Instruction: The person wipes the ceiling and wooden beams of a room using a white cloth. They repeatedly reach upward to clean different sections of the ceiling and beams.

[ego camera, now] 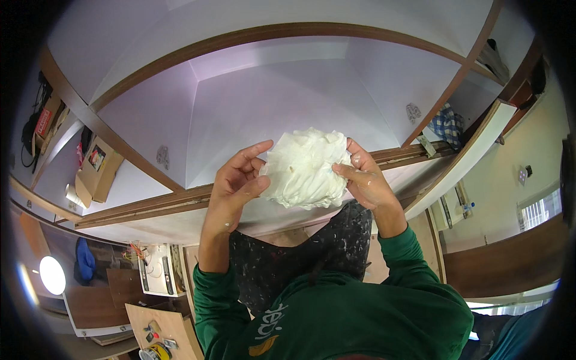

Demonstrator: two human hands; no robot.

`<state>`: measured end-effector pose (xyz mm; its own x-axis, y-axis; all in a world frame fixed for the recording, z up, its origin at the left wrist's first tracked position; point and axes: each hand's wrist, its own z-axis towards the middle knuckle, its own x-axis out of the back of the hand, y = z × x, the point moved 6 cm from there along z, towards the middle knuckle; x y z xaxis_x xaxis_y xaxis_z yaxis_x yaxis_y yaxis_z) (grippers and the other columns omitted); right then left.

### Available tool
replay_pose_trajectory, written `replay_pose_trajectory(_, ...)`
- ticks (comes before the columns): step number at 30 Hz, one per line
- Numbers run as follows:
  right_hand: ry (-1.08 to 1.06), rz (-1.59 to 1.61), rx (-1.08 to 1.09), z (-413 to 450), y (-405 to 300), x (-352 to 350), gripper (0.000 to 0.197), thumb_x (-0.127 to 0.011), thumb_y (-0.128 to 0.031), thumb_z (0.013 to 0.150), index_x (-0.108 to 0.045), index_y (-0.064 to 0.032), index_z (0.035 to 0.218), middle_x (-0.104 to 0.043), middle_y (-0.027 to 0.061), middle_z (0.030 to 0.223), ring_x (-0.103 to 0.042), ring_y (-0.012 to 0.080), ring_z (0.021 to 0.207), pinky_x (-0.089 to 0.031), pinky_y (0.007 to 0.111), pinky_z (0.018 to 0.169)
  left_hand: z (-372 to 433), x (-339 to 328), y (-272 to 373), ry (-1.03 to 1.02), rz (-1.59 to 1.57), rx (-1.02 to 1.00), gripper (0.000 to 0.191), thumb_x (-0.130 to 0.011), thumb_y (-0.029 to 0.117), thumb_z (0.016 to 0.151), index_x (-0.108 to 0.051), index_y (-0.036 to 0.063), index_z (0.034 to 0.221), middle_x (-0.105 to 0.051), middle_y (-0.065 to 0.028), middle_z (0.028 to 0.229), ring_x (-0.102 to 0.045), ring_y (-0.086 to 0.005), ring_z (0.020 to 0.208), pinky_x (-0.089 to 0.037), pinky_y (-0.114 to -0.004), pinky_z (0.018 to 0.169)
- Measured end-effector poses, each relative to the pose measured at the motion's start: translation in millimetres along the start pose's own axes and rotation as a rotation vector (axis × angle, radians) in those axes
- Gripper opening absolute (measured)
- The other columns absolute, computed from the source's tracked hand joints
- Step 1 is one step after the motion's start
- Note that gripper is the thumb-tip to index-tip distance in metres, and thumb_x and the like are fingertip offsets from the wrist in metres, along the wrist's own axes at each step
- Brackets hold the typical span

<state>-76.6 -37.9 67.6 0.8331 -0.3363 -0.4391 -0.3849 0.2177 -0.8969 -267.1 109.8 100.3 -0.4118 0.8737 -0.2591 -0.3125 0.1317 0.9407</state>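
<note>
My right hand grips the right edge of a crumpled white cloth, with the thumb pressed on its front. The cloth is bunched into folds and bears a small brown spot. At its left edge is my left hand, fingers apart and index finger extended. Its thumb and curled fingers are close to the cloth's rim; whether they touch it I cannot tell. White smears mark both hands. Behind the cloth opens a pale-walled cabinet compartment with brown wooden edging.
A cardboard box and a white roll occupy the left compartment. Checked cloth lies in the right one. A white-faced panel angles out at right. At lower left, a paint tin stands on a wooden board.
</note>
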Motion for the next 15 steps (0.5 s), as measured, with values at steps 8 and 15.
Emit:
replay_pose_trajectory(8,-0.083,-0.161,0.018,-3.5,7.1,-2.0,0.025,-0.061,0.001,0.098,-0.055,-0.0049,0.121,-0.065,0.004,0.112,-0.061,0.009,0.1,-0.05,0.026,0.087,4.5,-10.8,-1.6,0.028,0.226,-0.011,0.019,-0.072,0.01,0.096,-0.072,-0.0006,0.112,-0.068,0.0016,0.094,-0.057,-0.0043,0.087,-0.045,-0.022,0.077)
replay_pose_trajectory(15,-0.084,-0.41,0.103,-8.3,-4.8,-15.1,0.03,-0.07,-0.001,0.091,-0.055,-0.004,0.117,-0.065,0.0039,0.11,-0.061,0.0104,0.099,-0.051,0.027,0.087,4.6,-13.1,-2.2,0.075,0.294,0.022,0.017,-0.072,0.014,0.096,-0.074,0.0018,0.107,-0.071,-0.0004,0.09,-0.06,-0.0062,0.085,-0.048,-0.024,0.079)
